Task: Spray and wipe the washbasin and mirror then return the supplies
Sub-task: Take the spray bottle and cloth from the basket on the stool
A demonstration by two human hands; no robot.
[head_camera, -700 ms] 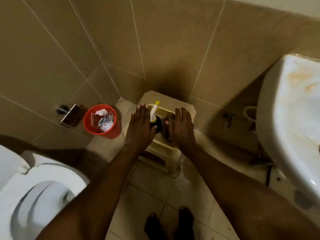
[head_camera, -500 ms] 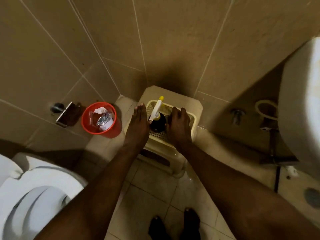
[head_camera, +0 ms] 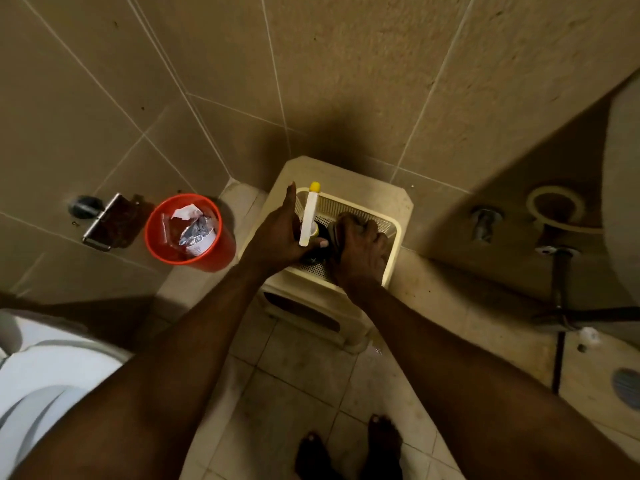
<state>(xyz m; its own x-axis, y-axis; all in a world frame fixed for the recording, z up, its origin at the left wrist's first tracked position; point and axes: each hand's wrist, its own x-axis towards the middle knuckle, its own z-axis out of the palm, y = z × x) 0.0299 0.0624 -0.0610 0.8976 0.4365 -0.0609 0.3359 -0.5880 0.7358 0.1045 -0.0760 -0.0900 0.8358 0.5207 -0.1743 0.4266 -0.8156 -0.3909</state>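
Grip, left hand [head_camera: 277,237]: thumb and fingers now wrapped round the neck of the spray bottle [head_camera: 309,216], where half a second ago the hand lay flat beside it. Bottle: white trigger head with yellow nozzle tip, dark body, standing in the cream perforated basket [head_camera: 393,230].

Grip, right hand [head_camera: 360,251]: fingers curled down inside the basket over something dark, likely the wiping cloth; earlier they were stretched out over the basket, now bunched. What they hold is too dim to name.

Basket: sits on the cream plastic stool [head_camera: 346,178] in the tiled corner.

Surroundings: red waste bin [head_camera: 221,247] with wrappers, left of the stool; toilet [head_camera: 52,368] at lower left; washbasin [head_camera: 623,188] edge at far right, well apart from both hands.

Judgement: both hands have closed on the supplies, which are not yet lifted out; whether this is the fetch or the return cannot be told.
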